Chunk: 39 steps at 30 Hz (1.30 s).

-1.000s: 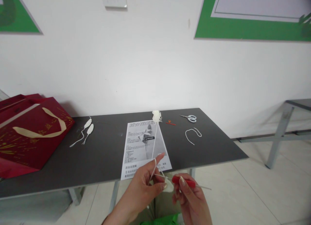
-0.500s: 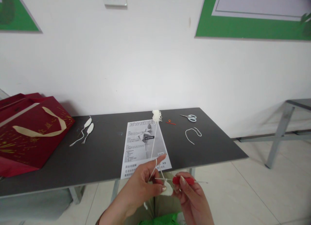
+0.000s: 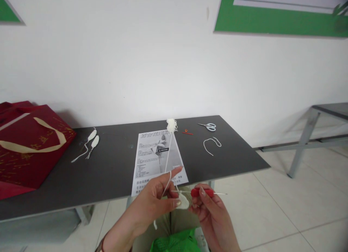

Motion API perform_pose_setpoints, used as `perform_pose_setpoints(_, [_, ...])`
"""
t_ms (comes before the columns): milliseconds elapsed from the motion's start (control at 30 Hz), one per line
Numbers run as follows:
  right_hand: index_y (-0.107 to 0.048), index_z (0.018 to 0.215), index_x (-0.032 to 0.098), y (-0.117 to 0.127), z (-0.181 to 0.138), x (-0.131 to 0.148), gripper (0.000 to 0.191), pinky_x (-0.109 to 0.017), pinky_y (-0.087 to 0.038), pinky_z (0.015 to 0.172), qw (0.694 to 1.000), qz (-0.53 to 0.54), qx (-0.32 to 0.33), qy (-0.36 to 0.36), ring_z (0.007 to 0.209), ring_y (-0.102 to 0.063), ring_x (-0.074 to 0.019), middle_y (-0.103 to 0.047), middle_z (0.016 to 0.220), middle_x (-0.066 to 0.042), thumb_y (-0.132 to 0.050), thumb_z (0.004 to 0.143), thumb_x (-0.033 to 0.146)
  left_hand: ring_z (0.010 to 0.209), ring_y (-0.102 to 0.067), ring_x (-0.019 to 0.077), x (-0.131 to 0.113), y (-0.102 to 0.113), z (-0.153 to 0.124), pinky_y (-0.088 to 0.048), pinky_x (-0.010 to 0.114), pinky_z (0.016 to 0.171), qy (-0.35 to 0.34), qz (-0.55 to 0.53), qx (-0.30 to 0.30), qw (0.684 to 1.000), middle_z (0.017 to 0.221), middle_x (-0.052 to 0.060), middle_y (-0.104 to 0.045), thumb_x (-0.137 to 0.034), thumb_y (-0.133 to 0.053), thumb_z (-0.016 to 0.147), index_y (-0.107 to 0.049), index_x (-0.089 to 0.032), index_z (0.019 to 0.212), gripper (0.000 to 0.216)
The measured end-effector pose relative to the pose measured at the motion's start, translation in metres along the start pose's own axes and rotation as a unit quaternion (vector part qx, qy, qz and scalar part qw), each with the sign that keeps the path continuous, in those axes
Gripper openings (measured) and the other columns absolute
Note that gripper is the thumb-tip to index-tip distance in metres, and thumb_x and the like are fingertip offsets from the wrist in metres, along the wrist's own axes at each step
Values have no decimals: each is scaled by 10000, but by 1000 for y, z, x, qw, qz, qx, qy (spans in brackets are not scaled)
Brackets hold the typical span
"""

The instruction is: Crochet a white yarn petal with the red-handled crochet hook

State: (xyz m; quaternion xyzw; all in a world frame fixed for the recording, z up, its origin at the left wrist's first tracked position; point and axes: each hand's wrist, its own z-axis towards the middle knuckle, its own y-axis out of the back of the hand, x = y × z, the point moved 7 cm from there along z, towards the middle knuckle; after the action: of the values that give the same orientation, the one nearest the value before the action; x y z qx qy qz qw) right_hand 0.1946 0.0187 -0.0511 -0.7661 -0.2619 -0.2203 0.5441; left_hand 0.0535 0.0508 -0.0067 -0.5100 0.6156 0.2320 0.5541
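My left hand (image 3: 157, 195) pinches a small white crocheted piece (image 3: 183, 202) between thumb and fingers, its index finger stretched out with yarn looped over it. From that finger the white yarn (image 3: 168, 154) runs up to a loose yarn bundle (image 3: 171, 125) at the table's back edge. In my right hand (image 3: 208, 205) is a crochet hook (image 3: 202, 192) with a red grip, held level. The hook's thin tip reaches left to the top of the crocheted piece. A short yarn tail (image 3: 155, 224) hangs below my left hand.
On the dark table (image 3: 108, 172) lies a printed pattern sheet (image 3: 152, 161). Right of it are scissors (image 3: 210, 127), a small orange-red needle (image 3: 187, 133) and a loose yarn strand (image 3: 209, 147). Two white crocheted petals (image 3: 94, 141) lie left, near a red gift bag (image 3: 40, 147). A green bag (image 3: 174, 242) rests below.
The view has shifted slightly, so the table items sit a little further left and higher. Both hands keep their hold, and the hook remains at the crocheted piece.
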Motion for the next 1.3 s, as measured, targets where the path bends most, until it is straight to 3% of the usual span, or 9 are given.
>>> perform_pose_setpoints(433, [-705,790,161,-12,-3,9,156,-224,-550,524,999,-30,30,27,566,-595,-105,-687,700,-25,-767,743,296,674,-467,114,-15,-6,-8,-345,256,623,-24,124,-11,992,711,-52,-507,-101,-634,700,-429,-221,1413,752])
perform_pose_setpoints(567, [-714,802,187,-9,-7,22,101,-232,-556,560,978,-156,23,139,587,-639,-126,-708,713,-32,-691,814,284,659,-484,123,-17,-5,-9,-356,267,627,-31,180,-26,983,699,-49,-525,-109,-610,729,-344,-184,1457,778])
perform_pose_setpoints(633, [-723,891,219,-12,-19,34,107,-234,-559,584,919,-282,52,272,650,-664,-145,-721,762,-38,-627,852,192,647,-481,117,-16,-3,-9,-363,266,644,-31,184,-45,981,683,-54,-528,-107,-612,745,-334,-178,1460,771])
perform_pose_setpoints(767, [-632,1217,204,-30,-61,33,468,-346,-582,758,647,-525,179,523,934,-662,-245,-730,1020,-111,-603,787,23,616,-452,80,-10,-3,-8,-351,221,616,-7,71,-50,996,671,-65,-521,-118,-685,738,-417,-223,1418,739])
perform_pose_setpoints(833, [-580,1287,158,-30,-68,26,549,-397,-550,874,557,-577,204,561,1057,-616,-282,-714,1094,-137,-619,764,-4,574,-420,56,-5,-6,-8,-305,188,525,25,-17,-26,999,693,-61,-522,-128,-730,713,-476,-253,1378,723])
perform_pose_setpoints(900, [-598,1267,167,-28,-63,27,516,-391,-549,863,595,-545,213,551,1046,-613,-272,-713,1081,-131,-606,780,-4,547,-405,42,-2,-7,-8,-254,174,462,55,-67,-6,996,719,-50,-529,-126,-761,687,-511,-261,1350,722])
perform_pose_setpoints(1067, [-731,935,263,-14,-17,27,126,-249,-538,561,919,-188,153,310,673,-624,-141,-649,786,-15,-639,857,228,554,-442,49,-6,-11,-8,-224,160,420,106,-64,43,991,738,-25,-571,-86,-762,657,-498,-238,1361,768])
perform_pose_setpoints(1167, [-735,826,232,-15,-4,15,78,-205,-528,507,975,-55,144,163,592,-600,-103,-630,759,2,-721,791,301,555,-439,47,-12,-15,-10,-231,156,428,113,-47,68,990,708,-46,-546,-64,-741,654,-530,-247,1332,734])
perform_pose_setpoints(1300, [-719,796,199,-20,-1,18,78,-211,-550,494,982,-14,169,77,575,-581,-102,-628,722,2,-709,797,276,569,-432,47,-18,-21,-15,-281,168,493,118,-1,98,988,709,-58,-539,-66,-722,676,-561,-258,1304,676])
